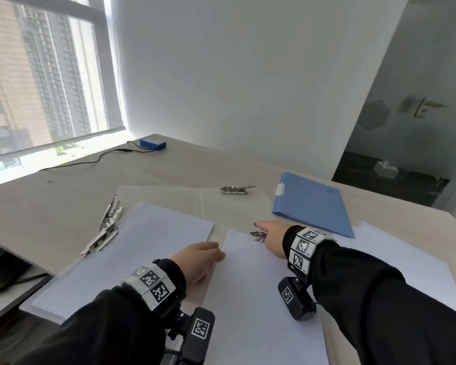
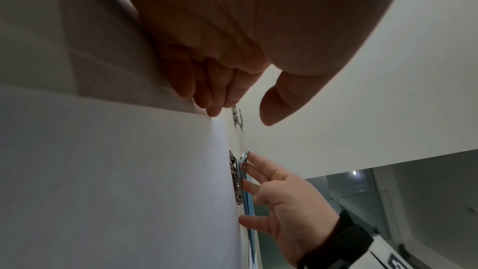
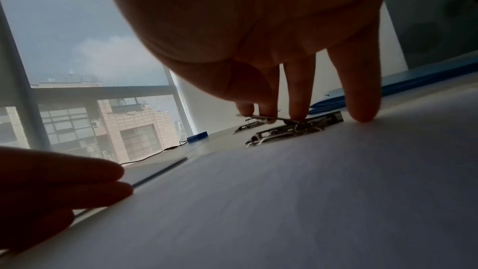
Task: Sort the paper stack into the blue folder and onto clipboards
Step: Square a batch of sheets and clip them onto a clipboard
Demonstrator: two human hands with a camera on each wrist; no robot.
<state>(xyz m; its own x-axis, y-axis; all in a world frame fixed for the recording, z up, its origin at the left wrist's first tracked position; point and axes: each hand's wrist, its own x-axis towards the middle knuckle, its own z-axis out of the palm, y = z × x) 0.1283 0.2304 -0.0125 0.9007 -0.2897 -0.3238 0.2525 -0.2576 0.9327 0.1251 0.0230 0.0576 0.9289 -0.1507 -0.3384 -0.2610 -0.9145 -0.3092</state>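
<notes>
My right hand [image 1: 273, 239] pinches the clip [image 3: 292, 128]; my left hand [image 1: 199, 260], flat, steadies the sheet [image 1: 261, 291]. Square edges under clip before release.

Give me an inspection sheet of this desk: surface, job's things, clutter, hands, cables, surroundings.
Surface: light wood-grain desk, mostly covered near the person.
Job's things: closed blue folder at right; white paper on left clipboard with its clip raised; sheet on near clipboard; loose paper far right; third clip behind.
Clutter: small blue box at the far edge.
Hands: left hand with fingertips on the near sheet's edge; right hand with fingers on the near clip's lever.
Cables: black cable runs from the box toward the window.
Surroundings: window left, white wall, glass partition right.
</notes>
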